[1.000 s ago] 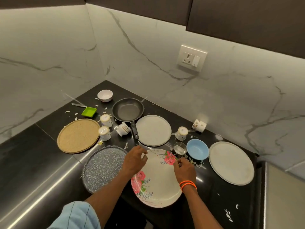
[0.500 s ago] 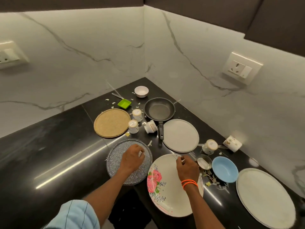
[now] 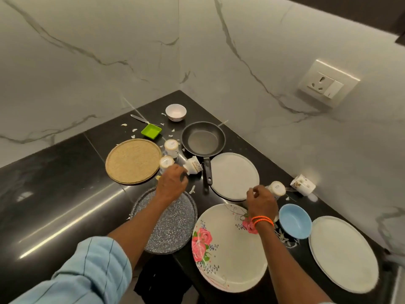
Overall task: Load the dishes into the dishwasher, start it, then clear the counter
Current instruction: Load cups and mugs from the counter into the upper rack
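Light blue striped sleeve point(image 3: 87, 275) on left arm; orange wristbands point(image 3: 262, 220) on right.

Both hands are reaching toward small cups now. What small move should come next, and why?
Probably close the left hand on the tipped cup beside the pan handle. That hand is already at the cup's base, while the right hand is just short of the inverted cup. Whether either hand already holds something is unclear.

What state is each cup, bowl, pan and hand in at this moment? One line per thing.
Cup by pan handle: on its side.
Far right cup: on its side.
Cup beside right hand: upside down.
Two cups by woven mat: upside down.
Blue bowl: upright, empty.
White bowl: upright.
Pan: upright, empty.
Left hand: curled, grip unclear.
Right hand: curled, grip unclear.
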`<act>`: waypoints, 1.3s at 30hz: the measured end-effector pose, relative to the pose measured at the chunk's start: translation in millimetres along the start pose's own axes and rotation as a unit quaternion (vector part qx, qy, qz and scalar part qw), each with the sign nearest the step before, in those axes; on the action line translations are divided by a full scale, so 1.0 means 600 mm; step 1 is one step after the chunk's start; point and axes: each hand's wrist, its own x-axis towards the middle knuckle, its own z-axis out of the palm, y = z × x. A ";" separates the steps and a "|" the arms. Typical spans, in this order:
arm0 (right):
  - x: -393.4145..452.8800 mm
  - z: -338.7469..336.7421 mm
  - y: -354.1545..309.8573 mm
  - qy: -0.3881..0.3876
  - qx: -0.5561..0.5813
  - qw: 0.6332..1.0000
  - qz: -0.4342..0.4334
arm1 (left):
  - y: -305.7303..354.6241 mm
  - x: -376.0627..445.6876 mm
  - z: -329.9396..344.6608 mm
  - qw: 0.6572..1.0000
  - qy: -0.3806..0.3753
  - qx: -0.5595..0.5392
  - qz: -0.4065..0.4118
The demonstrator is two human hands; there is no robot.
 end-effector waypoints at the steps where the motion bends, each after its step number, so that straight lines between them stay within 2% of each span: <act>1: 0.012 -0.006 0.012 0.011 -0.008 1.000 0.005 | 0.008 0.013 0.005 1.000 0.003 -0.007 0.011; 6: 0.076 -0.027 0.069 0.019 -0.065 0.997 0.039 | 0.035 0.069 0.033 0.999 -0.023 -0.008 0.020; 10: 0.113 -0.028 0.088 -0.092 -0.133 0.983 0.085 | 0.037 0.096 0.054 0.992 -0.112 0.033 -0.037; 13: 0.126 -0.023 0.090 -0.141 -0.110 0.979 0.097 | 0.037 0.105 0.066 0.986 -0.147 0.044 -0.068; 20: 0.123 -0.014 0.087 -0.101 -0.041 0.989 0.100 | 0.034 0.108 0.061 0.988 -0.124 -0.035 -0.083; 27: 0.113 -0.030 0.068 -0.050 0.016 0.994 0.099 | 0.032 0.115 0.024 0.992 -0.092 -0.040 -0.082; 35: 0.093 -0.053 0.056 -0.014 0.065 0.994 0.085 | 0.062 0.127 -0.008 0.990 -0.061 -0.093 -0.090; 39: 0.068 -0.069 0.056 0.026 0.080 0.994 0.074 | 0.088 0.126 -0.018 0.992 -0.035 -0.102 -0.064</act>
